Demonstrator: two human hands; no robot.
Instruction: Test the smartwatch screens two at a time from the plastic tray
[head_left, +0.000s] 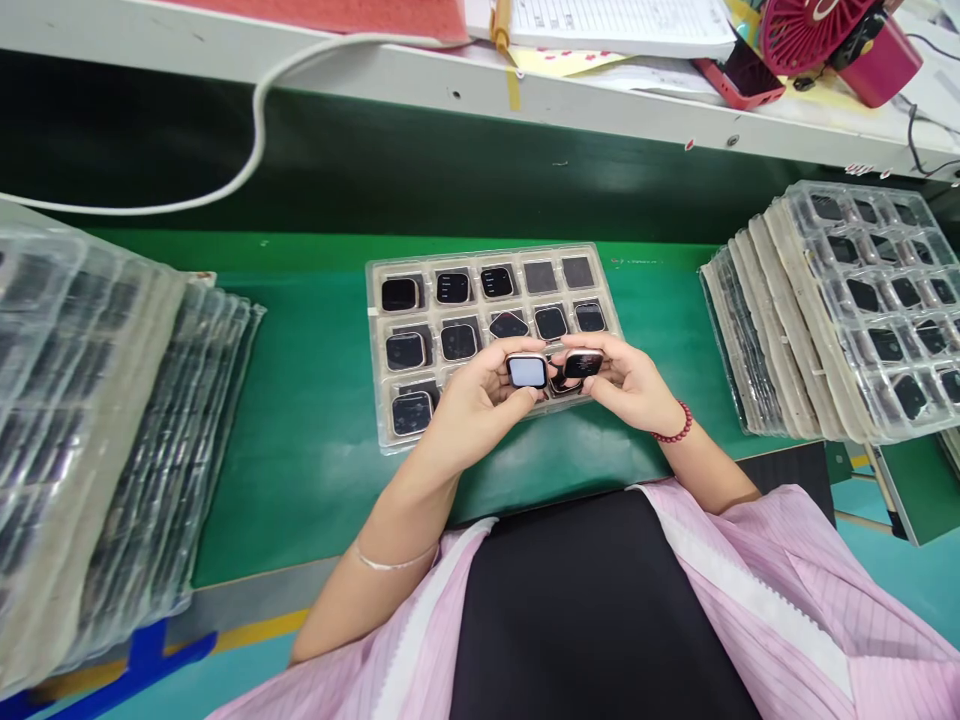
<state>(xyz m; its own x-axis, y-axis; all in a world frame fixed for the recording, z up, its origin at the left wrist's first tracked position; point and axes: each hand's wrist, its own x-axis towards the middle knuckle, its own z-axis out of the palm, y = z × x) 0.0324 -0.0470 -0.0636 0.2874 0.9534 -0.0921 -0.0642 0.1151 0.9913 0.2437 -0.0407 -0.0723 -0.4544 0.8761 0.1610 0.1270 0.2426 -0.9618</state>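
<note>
My left hand [491, 395] is closed around a smartwatch body [527, 371] whose screen is lit pale. In my right hand [626, 378] is a second smartwatch body [583, 365], its dark screen showing small light marks. Both are held side by side above the front edge of a clear plastic tray [377, 397]. Square watch bodies without straps sit in several of its pockets, such as a dark one [400, 293] at the back left. Two back-right pockets hold only flat dark squares [577, 272]. My hands hide part of the front row.
Tall stacks of filled plastic trays stand at the left [127, 430] and right [825, 310] of the green mat [300, 480]. A white shelf [420, 75] crosses the back, carrying papers [615, 22], a red fan [814, 30] and a white cable [259, 120].
</note>
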